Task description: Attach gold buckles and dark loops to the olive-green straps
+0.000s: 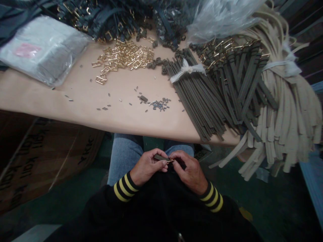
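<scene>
Over my lap, just below the table edge, my two hands meet at one small piece of work. My left hand is closed on a short olive-brown strap, pinched between thumb and fingers. A gold buckle sits at the strap's right end, and my right hand pinches it there. The fingertips partly cover the buckle, so how it joins the strap is hard to make out. Above my hands on the table lies a small heap of grey metal bits.
A pile of gold buckles lies farther back. To the right are a tied bundle of olive straps, buckled straps and long beige straps hanging over the edge. A plastic-wrapped packet sits left, a cardboard box below.
</scene>
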{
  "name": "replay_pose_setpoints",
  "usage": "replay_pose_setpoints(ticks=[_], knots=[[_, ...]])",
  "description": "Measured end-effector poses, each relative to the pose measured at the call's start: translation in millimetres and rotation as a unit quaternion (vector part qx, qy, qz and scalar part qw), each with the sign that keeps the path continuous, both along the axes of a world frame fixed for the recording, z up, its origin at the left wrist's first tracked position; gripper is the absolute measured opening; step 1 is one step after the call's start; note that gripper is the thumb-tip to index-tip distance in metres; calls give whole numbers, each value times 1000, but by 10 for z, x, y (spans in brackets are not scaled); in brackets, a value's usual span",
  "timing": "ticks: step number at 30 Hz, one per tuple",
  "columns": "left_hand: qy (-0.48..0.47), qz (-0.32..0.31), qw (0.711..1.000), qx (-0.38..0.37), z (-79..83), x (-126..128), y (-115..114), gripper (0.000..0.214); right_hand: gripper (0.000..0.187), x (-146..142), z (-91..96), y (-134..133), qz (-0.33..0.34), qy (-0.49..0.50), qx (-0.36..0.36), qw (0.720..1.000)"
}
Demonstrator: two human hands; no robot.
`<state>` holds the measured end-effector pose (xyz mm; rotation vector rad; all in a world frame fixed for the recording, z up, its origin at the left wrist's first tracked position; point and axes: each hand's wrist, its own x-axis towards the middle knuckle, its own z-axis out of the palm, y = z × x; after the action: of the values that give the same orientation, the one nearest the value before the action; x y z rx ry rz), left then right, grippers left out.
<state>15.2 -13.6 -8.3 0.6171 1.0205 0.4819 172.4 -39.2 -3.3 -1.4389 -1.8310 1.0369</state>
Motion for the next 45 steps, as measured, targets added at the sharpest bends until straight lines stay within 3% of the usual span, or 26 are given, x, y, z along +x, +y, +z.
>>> replay_pose_setpoints(ticks=[6, 14, 20, 23, 27, 33, 39, 45], knots=[[17, 10, 999, 29, 2, 1, 2, 26, 14, 3, 43, 16, 33, 41, 20, 998], [-12, 26, 1000, 3, -65, -14, -30, 25, 13, 5, 28, 8, 50, 70, -7, 996], [34, 18, 998, 46, -24, 5, 2, 19, 25, 32, 14, -2, 95, 56, -4, 994], [43, 10, 997, 64, -23, 9, 5, 16, 24, 25, -1, -1, 85, 64, -12, 994], [50, -1, 996, 77, -24, 28, -22, 14, 14, -2, -38, -10, 32, 83, -53, 995], [87, -7, 990, 111, 16, 66, -31, 10, 9, -15, -45, -18, -38, 66, -184, 980], [71, -3, 995, 68, -39, 46, -17, 15, 12, -10, -4, 11, -7, 48, -227, 973], [82, -14, 992, 92, -43, 39, -37, 13, 12, 19, -28, 31, 4, 86, -263, 961]])
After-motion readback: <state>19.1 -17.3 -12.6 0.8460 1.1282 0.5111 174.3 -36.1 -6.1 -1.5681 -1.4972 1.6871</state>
